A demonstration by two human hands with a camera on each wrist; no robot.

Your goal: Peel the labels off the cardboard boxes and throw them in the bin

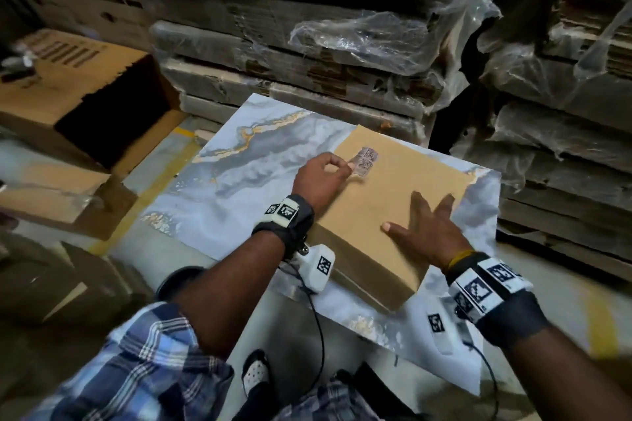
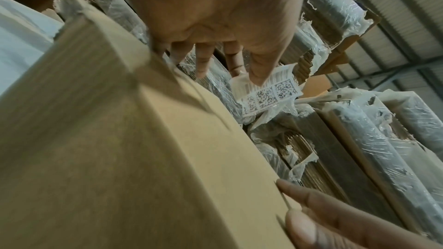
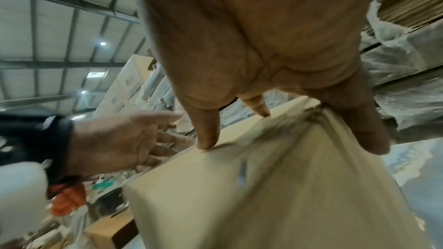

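A flat brown cardboard box (image 1: 393,202) lies on a marble-patterned slab (image 1: 246,174). Near the box's far left corner sits a white label (image 1: 365,161) printed with barcodes and square codes. My left hand (image 1: 325,174) pinches the label's left end between thumb and forefinger; in the left wrist view the label (image 2: 268,92) stands partly lifted off the box (image 2: 143,158) under my left hand (image 2: 249,75). My right hand (image 1: 427,225) lies flat with spread fingers on the box top, pressing it down. In the right wrist view the right hand's fingers (image 3: 208,135) rest on the box (image 3: 275,186).
An open cardboard carton (image 1: 89,102) with a dark inside stands on the floor at the left. Stacks of flattened cardboard wrapped in plastic film (image 1: 325,44) wall in the back and right. A second small box (image 1: 65,202) lies at the left. My foot (image 1: 254,372) is below the slab.
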